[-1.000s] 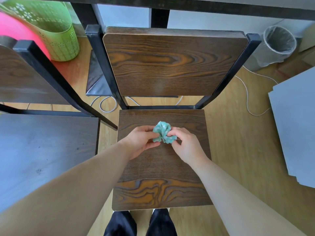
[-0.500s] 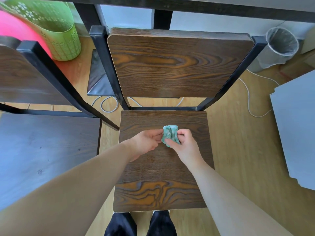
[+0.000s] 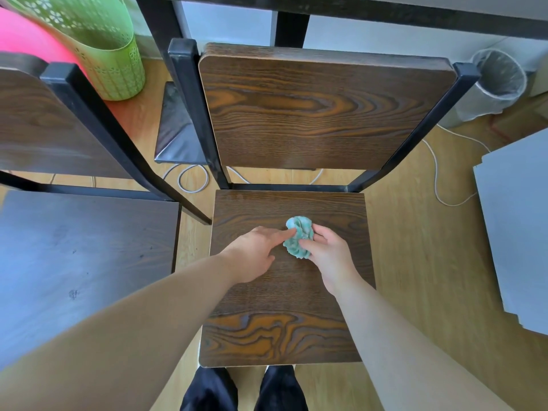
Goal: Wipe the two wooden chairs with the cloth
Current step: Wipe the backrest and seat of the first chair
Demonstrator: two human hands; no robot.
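Between the fingers of both hands, over the middle of a seat, a crumpled teal cloth (image 3: pixel 299 238) is held. It is gripped by the right hand (image 3: pixel 330 258), whose fingers are curled round its right and lower side. The left hand (image 3: pixel 253 253) is kept flatter, its outstretched index finger (image 3: pixel 281 232) touching the cloth's left edge without pinching it. Under the fingers lies a dark, orange-grained wooden chair with a black metal frame (image 3: pixel 284 295). Whether the cloth is pressed onto the seat or held just above it cannot be told. Left of the fingers, a second dark wooden chair (image 3: pixel 74 262) is set just beside the first, its seat washed with bluish glare.

Well ahead and left of the fingers, a green perforated plastic basket (image 3: pixel 100 48) is stood on the floor. Its inside is shadowed and its contents cannot be made out. Ahead and right, a white mesh wastebasket (image 3: pixel 493 87) is lined with a thin clear bag; what it holds cannot be told.

A pink rounded object (image 3: pixel 26 40) is cut off by the left edge and partly hidden behind the second chair's backrest. A thin white cable (image 3: pixel 436 173) on the floor is partly hidden behind the first chair's backrest. Right of the fingers, pale grey flat boards (image 3: pixel 516 232) are cut off by the frame. Behind the wrists, black trouser legs (image 3: pixel 243 390) are mostly hidden under the seat's front edge.
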